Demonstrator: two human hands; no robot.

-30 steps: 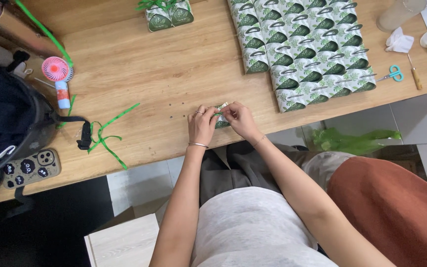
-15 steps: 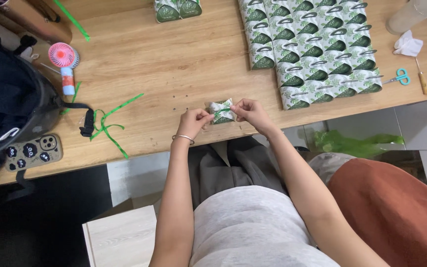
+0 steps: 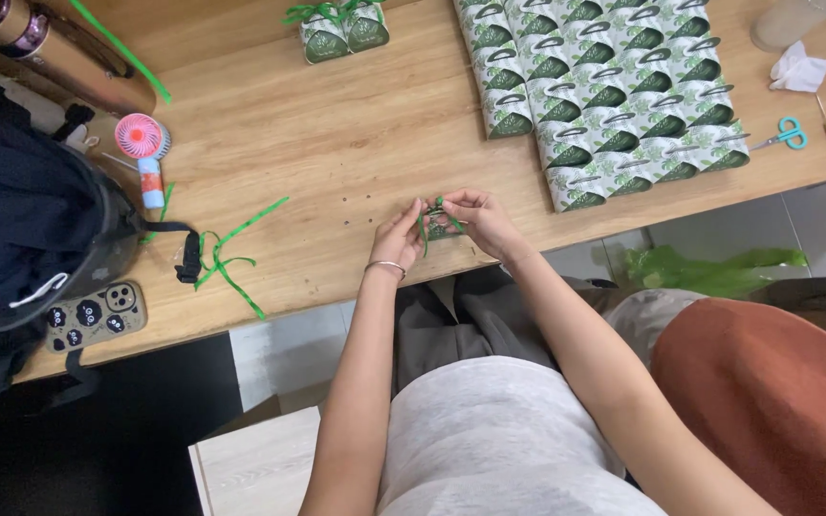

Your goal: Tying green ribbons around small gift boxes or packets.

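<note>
The wooden tabletop [image 3: 336, 143] has a light brown grain and reaches across the view; below its near edge there is a pale tiled floor [image 3: 279, 354] and the lap of the person. At the far right of the tabletop, flat green-and-white printed boxes [image 3: 614, 105] lie in overlapping rows, with small scissors [image 3: 784, 134] just to the right of them. Two folded boxes with green bows [image 3: 336, 29] stand at the far edge. On the left there are a dark bag [image 3: 31, 229], a pink hand fan [image 3: 142, 139], a phone in a patterned case [image 3: 93, 315] and loose green ribbon strips [image 3: 227, 253].

Near the middle of the near edge, the left hand [image 3: 396, 237] and the right hand [image 3: 475, 218] meet over a small green-and-white box [image 3: 440, 227]. Both grips are narrow: the fingertips pinch a thin green ribbon [image 3: 424, 232] at the top of the box. The box is mostly hidden between the hands.
</note>
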